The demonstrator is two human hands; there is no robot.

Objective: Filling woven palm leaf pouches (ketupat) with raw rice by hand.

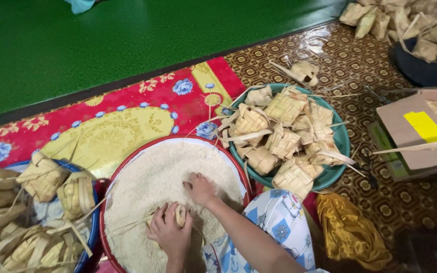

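Your left hand (170, 232) is closed around a woven palm-leaf pouch (179, 214), held upright just over the rice (153, 187) at approx 6 o'clock in the frame. Your right hand (201, 189) sits w/ fingers bent, pressed into the rice just beside the pouch at its 1 o'clock; can't tell if it's got any grains in it. Both are inside the big red-rimmed basin (127, 156), which is near full.

Around you: at 2 o'clock, touching the basin's rim, a teal bowl (341, 136) heaped w/ more woven pouches (284, 126). At 9 o'clock, a blue bowl (93, 227) of pouches, loose leaf strips poking over toward the basin. One lone pouch (304, 72) lies on the patterned floor (380, 197) at 1 o'clock; another pile (405, 23) at the top right corner. A cardboard box (416, 134) w/ yellow label at 3 o'clock, gold cloth (350, 232) at 4 o'clock. Red floral mat (127, 108) under the basin, green floor (127, 40) beyond, 12 o'clock.
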